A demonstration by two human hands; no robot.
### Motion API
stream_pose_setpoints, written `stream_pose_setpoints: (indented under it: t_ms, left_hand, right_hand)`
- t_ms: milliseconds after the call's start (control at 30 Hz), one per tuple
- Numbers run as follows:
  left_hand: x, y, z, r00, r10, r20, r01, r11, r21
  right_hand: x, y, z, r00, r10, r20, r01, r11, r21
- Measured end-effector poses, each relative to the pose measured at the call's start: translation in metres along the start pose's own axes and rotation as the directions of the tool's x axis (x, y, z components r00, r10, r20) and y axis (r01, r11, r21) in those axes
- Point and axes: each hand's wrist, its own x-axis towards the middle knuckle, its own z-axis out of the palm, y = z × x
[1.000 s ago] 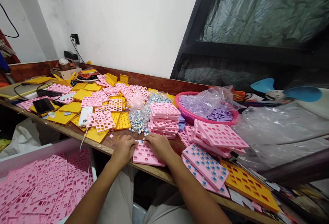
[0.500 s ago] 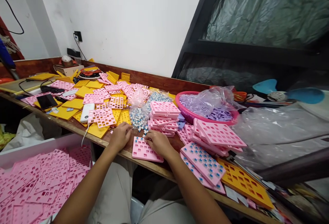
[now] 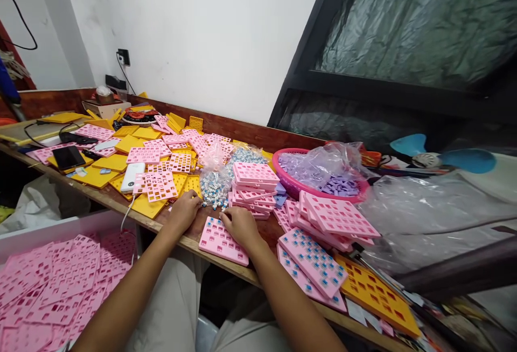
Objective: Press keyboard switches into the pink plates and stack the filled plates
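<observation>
A pink plate with square holes (image 3: 222,244) lies at the table's front edge, a few small blue switches (image 3: 209,222) seated along its far row. My right hand (image 3: 242,228) bends over the plate's far right corner, thumb and forefinger pinched; anything between them is too small to make out. Just left of the loose blue-and-white switches (image 3: 214,197), my left hand (image 3: 184,211) rests with its fingers curled together, their contents hidden. Those switches spill from a clear plastic bag (image 3: 214,161). Behind my right hand stands a stack of pink plates (image 3: 254,174).
To the right lie pink plates filled with blue switches (image 3: 313,260), more stacked pink plates (image 3: 339,215) and a yellow plate (image 3: 377,293). A pink basket (image 3: 278,166) holds purple pieces. Left are a power bank (image 3: 132,177), a phone (image 3: 68,157) and a bin of pink plates (image 3: 60,282).
My right hand's fingertips have moved from over the plate's far row to its far edge, toward the loose switches. My left hand stays beside the pile. The whole view has shifted slightly.
</observation>
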Motion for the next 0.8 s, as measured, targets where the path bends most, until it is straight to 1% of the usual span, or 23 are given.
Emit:
stream_pose_setpoints:
  t_ms: [100, 200, 333, 467, 567, 667, 733, 800]
  left_hand:
    - [0.0, 0.001, -0.002, 0.999, 0.036, 0.035, -0.033, 0.995, -0.099]
    - [0.001, 0.001, 0.001, 0.997, 0.059, 0.046, -0.05, 0.982, -0.18]
    - [0.002, -0.003, 0.007, 0.999, 0.017, 0.051, -0.004, 0.968, -0.25]
    - [0.002, -0.001, 0.002, 0.999, -0.01, 0.042, 0.021, 0.962, -0.272]
    - [-0.005, 0.01, -0.011, 1.0, -0.008, -0.014, 0.003, 0.943, -0.332]
    - [-0.019, 0.029, -0.025, 0.996, -0.022, -0.085, -0.014, 0.916, -0.402]
    - [-0.028, 0.042, -0.029, 0.996, -0.01, -0.094, -0.031, 0.906, -0.421]
    - [-0.036, 0.054, -0.029, 0.998, 0.017, -0.062, -0.042, 0.906, -0.421]
  right_hand:
    - [0.002, -0.004, 0.0, 0.998, 0.044, 0.04, -0.043, 0.999, -0.016]
    - [0.004, -0.008, -0.003, 0.993, 0.093, 0.078, -0.09, 0.995, -0.041]
    - [0.007, -0.011, -0.004, 0.984, 0.139, 0.112, -0.13, 0.988, -0.08]
    - [0.005, -0.011, -0.003, 0.987, 0.118, 0.107, -0.107, 0.99, -0.096]
    - [0.0, -0.01, -0.003, 0.995, 0.079, 0.061, -0.073, 0.993, -0.092]
    - [-0.003, -0.009, -0.006, 0.999, 0.033, 0.006, -0.033, 0.998, -0.047]
    - [-0.004, -0.007, -0.009, 1.0, 0.01, -0.006, -0.01, 1.0, -0.006]
    - [-0.005, -0.006, -0.012, 1.0, 0.0, 0.007, 0.0, 0.999, 0.05]
